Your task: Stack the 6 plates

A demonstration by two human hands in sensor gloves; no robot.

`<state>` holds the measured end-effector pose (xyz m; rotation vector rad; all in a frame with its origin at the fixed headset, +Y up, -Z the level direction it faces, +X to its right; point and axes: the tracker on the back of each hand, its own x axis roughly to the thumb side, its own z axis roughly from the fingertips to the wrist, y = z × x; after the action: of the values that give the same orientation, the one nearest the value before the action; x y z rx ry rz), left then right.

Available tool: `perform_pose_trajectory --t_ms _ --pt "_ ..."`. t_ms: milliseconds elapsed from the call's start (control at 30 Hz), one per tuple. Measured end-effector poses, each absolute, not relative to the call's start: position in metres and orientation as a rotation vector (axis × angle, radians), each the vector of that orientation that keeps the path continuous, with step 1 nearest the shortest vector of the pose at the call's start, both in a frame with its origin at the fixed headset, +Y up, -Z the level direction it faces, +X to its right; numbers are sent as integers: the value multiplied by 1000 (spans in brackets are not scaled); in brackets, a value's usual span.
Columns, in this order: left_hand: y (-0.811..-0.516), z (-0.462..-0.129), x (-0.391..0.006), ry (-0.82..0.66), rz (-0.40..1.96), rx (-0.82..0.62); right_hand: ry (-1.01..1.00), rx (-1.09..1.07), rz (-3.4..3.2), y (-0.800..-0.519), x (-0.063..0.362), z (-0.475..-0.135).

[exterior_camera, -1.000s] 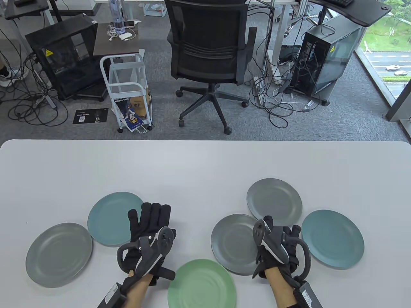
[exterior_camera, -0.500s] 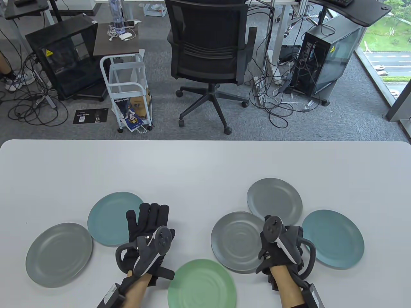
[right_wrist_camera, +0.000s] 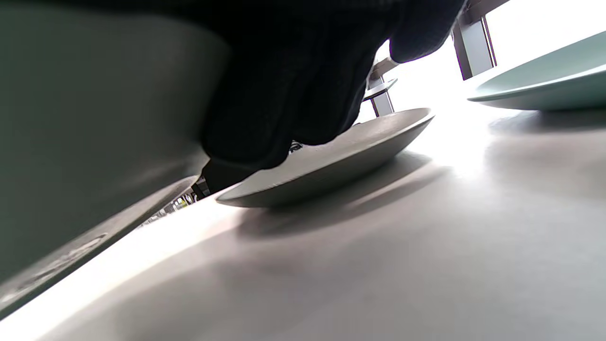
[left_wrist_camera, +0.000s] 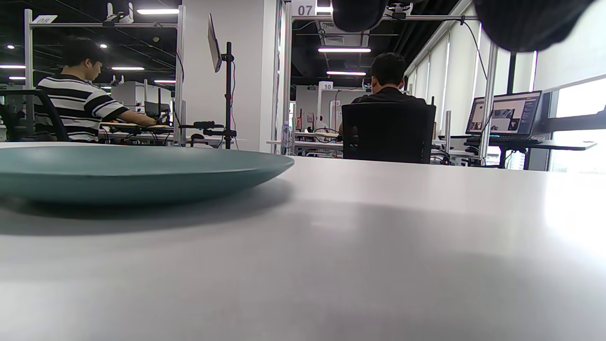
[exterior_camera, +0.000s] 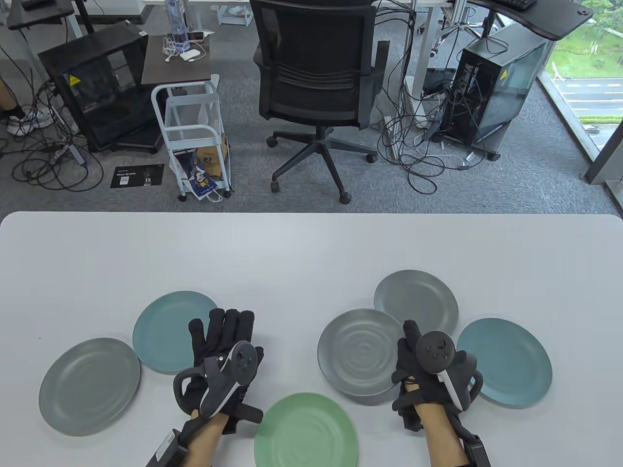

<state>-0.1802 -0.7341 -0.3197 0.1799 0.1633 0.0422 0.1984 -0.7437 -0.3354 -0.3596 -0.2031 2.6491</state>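
While all six plates lie unstacked in the table view, the right hand (exterior_camera: 430,369) grips the gray plate (exterior_camera: 357,352) at its 4 o'clock rim, tilting it; the left hand (exterior_camera: 221,360) rests flat, fingers spread, holding nothing. Left wrist view: a teal plate (left_wrist_camera: 137,173) sits at 9 o'clock. Right wrist view: gloved fingers (right_wrist_camera: 303,90) clasp the lifted rim.

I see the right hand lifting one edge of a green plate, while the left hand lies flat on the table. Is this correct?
Not quite: the plate is grey, not green. In the table view the right hand grips the edge of a grey plate, tilted up over its shadow. The green plate lies untouched near the front edge. The left hand does lie flat on the table.
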Motion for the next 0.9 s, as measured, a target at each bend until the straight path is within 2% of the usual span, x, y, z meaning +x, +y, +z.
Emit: perform_pose_trajectory --t_ms 567,900 --pt "-731 -320 -183 169 63 194 -249 -283 2625 -735 138 -358" --pt "-731 -319 -183 166 61 192 -200 -229 2689 -750 105 -367"
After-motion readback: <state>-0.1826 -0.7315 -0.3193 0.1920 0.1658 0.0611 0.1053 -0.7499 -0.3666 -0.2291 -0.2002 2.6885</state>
